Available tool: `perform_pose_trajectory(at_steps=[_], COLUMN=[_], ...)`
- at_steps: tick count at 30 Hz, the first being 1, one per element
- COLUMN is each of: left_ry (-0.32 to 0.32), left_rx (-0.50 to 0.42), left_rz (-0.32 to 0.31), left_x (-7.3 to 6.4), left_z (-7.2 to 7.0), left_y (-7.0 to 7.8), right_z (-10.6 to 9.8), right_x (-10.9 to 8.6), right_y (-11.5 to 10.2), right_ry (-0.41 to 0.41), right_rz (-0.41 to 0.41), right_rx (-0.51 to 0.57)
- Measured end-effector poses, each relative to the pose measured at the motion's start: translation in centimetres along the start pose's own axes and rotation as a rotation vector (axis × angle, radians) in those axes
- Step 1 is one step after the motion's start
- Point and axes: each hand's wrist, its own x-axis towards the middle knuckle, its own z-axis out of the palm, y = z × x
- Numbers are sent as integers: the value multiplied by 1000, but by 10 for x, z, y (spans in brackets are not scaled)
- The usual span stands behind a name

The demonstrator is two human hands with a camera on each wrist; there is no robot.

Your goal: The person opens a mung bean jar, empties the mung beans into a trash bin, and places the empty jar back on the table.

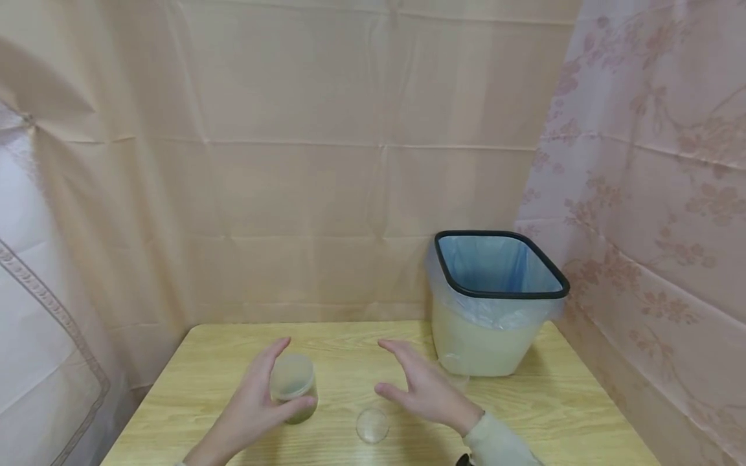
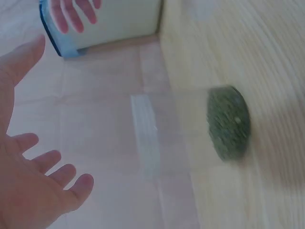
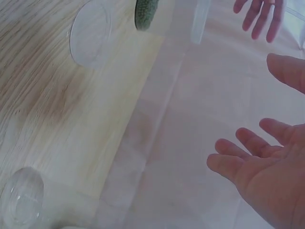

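A clear plastic jar (image 1: 294, 386) stands upright on the table, with a coarse green filling (image 2: 228, 124) at its bottom and a whitish band (image 2: 145, 131) around its top. My left hand (image 1: 250, 398) hovers beside the jar, thumb and fingers spread; in the left wrist view a gap separates them. To the right, my right hand (image 1: 428, 388) is held above the table with its fingers apart and nothing in them. A clear round disc (image 1: 372, 425), like a lid, lies flat between the hands. Another clear cylindrical container (image 3: 24, 198) shows in the right wrist view.
A cream bin (image 1: 486, 340) with a black rim and a bluish liner stands at the table's back right. Beige cloth (image 1: 320, 194) hangs behind the wood-grain table (image 1: 233, 343), and flowered cloth (image 1: 658, 213) hangs along the right side.
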Motion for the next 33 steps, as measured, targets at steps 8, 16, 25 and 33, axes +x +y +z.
perform_pose_trajectory(at_steps=[8,16,25,33], left_ry=[14,-56,-153,-224], left_rx=[37,-58,-133,-198], left_rz=[11,-44,-84,-124], left_x=[-10,-21,-18,-11], left_z=[-3,-3,1,11], left_y=[-20,-57,-85,-97], right_z=[9,21,35,46], right_x=[10,21,32,46], right_y=[-6,-9,-9,-13], right_ry=[-63,-117,-161,-189], right_rz=[-19,-63,-93,-112], right_rx=[66,114,128,93])
